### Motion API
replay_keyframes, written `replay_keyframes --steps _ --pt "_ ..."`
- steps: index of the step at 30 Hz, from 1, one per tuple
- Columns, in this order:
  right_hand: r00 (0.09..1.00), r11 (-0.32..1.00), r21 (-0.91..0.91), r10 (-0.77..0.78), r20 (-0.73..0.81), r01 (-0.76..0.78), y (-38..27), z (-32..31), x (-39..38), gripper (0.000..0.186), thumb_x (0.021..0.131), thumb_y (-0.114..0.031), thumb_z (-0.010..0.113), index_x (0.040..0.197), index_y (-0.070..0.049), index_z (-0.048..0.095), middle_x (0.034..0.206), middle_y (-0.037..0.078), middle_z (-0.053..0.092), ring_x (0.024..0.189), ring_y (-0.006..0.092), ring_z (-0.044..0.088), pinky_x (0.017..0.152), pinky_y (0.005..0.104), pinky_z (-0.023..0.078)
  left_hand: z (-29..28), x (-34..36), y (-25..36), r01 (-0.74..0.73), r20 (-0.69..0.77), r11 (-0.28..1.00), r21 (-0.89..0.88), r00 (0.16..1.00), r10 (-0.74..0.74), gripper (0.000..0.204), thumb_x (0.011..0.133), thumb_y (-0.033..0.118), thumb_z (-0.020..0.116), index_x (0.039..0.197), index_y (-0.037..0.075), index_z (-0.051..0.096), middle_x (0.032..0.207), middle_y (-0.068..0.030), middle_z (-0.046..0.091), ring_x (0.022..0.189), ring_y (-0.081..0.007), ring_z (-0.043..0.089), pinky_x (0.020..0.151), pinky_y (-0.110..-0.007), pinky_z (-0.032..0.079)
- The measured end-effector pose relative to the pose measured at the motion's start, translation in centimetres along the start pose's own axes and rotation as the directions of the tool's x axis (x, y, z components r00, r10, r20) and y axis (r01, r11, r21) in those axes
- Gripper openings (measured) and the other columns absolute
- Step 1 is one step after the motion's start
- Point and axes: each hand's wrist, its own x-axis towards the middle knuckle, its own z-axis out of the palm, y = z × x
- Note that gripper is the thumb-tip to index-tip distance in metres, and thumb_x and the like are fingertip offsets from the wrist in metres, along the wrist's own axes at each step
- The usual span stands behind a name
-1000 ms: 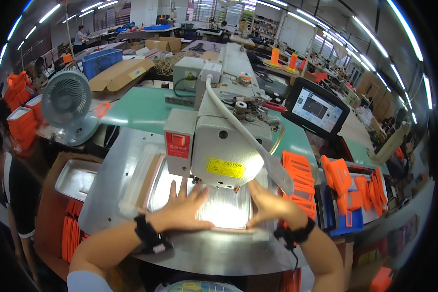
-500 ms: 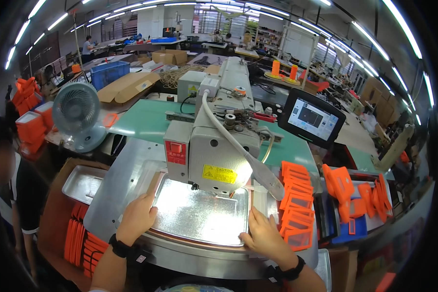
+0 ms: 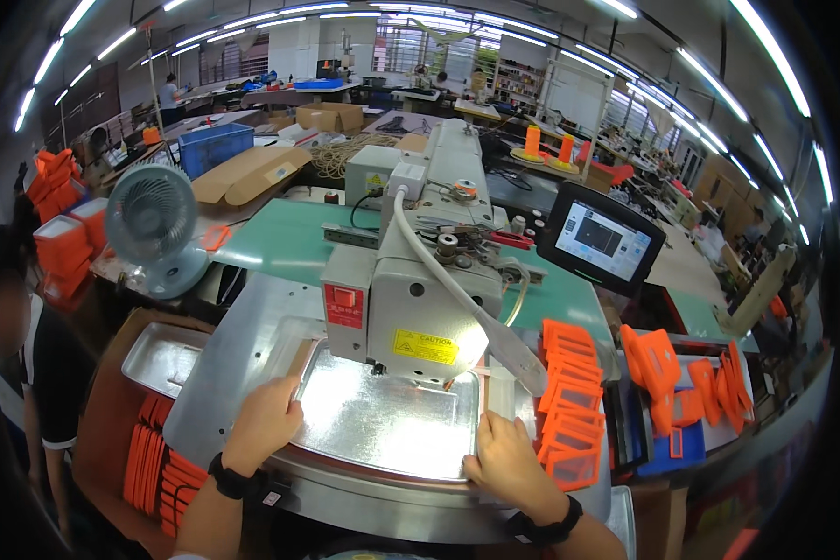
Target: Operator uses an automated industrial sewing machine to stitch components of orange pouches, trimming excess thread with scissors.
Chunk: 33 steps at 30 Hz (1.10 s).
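A shiny rectangular metal tray (image 3: 383, 429) lies in a flat holder with pale strips along its sides, beneath the head (image 3: 411, 327) of a grey industrial sewing machine. My left hand (image 3: 265, 420) grips the holder at the tray's left edge, thumb on top near the tray. My right hand (image 3: 509, 462) holds the right edge with bent fingers, its thumb by the lower right corner. The machine head hides part of the tray's back edge.
Orange frames (image 3: 569, 401) lie overlapped at right beside bins of orange parts (image 3: 658, 378). A touchscreen (image 3: 599, 241) and fan (image 3: 149, 219) flank the machine. A box (image 3: 103, 420) holds trays and orange pieces. A co-worker (image 3: 42, 373) stands close at left.
A second ago both hands were spread under the machine head; they have since moved outward and toward me onto the holder's side edges, fingers bent. My view has tilted slightly, showing more tray.
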Motion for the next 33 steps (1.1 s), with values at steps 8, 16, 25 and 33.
replay_keyframes --steps 8,16,25,33 --pt "0.999 0.978 -0.208 -0.03 -0.037 0.022 -2.1 -0.4 1.8 0.061 0.078 -0.026 0.067 0.124 0.013 0.056 0.122 0.022 0.053 0.119 0.0323 0.05 0.102 0.056 0.038 -0.6 -2.5 -1.8 0.149 -0.019 0.929 -0.339 0.986 -0.165 0.04 0.083 0.003 0.058 0.123 -0.004 0.059 0.102 -0.0187 0.064 0.078 -0.0286 0.064 0.071 -0.037 0.05" --pt "0.992 0.971 -0.22 -0.074 0.103 0.095 -1.7 0.2 3.1 0.043 0.081 -0.027 0.067 0.106 0.008 0.065 0.096 0.013 0.061 0.077 0.026 0.062 0.076 0.0373 0.047 -1.4 -5.9 5.1 0.005 -0.114 0.612 -0.791 0.981 -0.154 0.072 0.088 0.003 0.052 0.152 -0.009 0.021 0.147 -0.0199 0.042 0.134 -0.0234 0.043 0.113 -0.034 0.03" --pt "0.993 0.988 -0.113 -0.102 0.059 0.108 -4.1 0.5 4.1 0.053 0.085 -0.029 0.064 0.118 0.012 0.058 0.097 0.017 0.063 0.062 0.0256 0.065 0.06 0.0365 0.053 -2.5 -5.8 1.6 0.22 -0.026 0.478 -0.85 0.89 -0.455 0.069 0.082 0.0 0.049 0.149 -0.003 0.032 0.125 -0.0128 0.057 0.095 -0.012 0.06 0.072 -0.024 0.052" --pt "0.98 0.996 0.035 -0.086 0.18 0.081 -4.0 0.3 5.5 0.053 0.091 -0.028 0.058 0.123 0.013 0.054 0.106 0.023 0.062 0.07 0.0335 0.069 0.063 0.0433 0.057 2.1 -6.3 7.8 -0.149 -0.255 0.491 -0.858 0.954 -0.156 0.042 0.093 0.018 0.067 0.127 0.002 0.05 0.11 -0.0062 0.062 0.091 -0.0135 0.062 0.075 -0.028 0.052"
